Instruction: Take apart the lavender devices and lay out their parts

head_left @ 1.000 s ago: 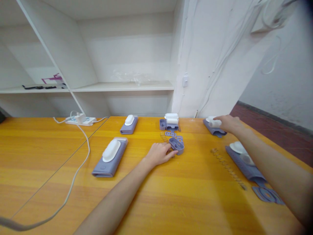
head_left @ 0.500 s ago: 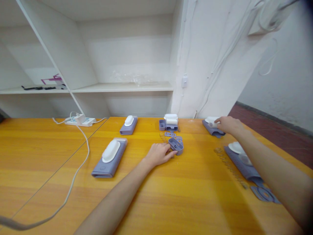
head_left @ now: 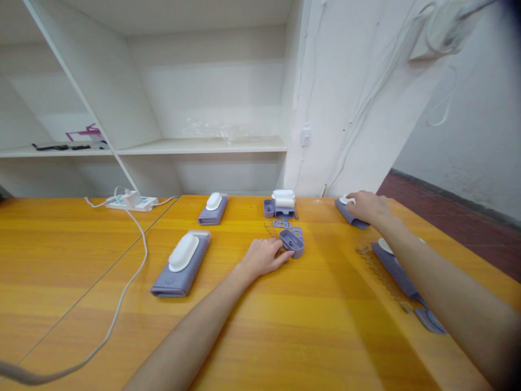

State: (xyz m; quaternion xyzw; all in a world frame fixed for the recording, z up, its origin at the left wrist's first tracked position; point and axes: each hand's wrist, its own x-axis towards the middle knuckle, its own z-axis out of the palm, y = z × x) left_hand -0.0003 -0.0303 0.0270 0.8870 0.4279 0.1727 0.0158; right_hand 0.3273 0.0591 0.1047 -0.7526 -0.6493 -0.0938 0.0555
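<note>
Pink item (head_left: 87, 131) in white shelf unit (head_left: 203, 145), far left; crumpled clear film (head_left: 220, 130) in bay to its right. White plug (head_left: 131, 199) in power strip (head_left: 143, 205), far left of table (head_left: 285, 326). Two purple cases (head_left: 190, 273), near and far left, each with white oval top. Left hand (head_left: 264, 258): fingers at left end of oblong cup (head_left: 300, 250), mid-table; can't tell if gripping. Purple, open side up, small round post inside. Right hand (head_left: 368, 208): fingertips at white piece (head_left: 345, 199) on far-right case (head_left: 352, 216); tips hidden, can't tell grip.

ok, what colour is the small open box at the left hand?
Greyish purple. The box shows best in the head view, the only one.
</note>
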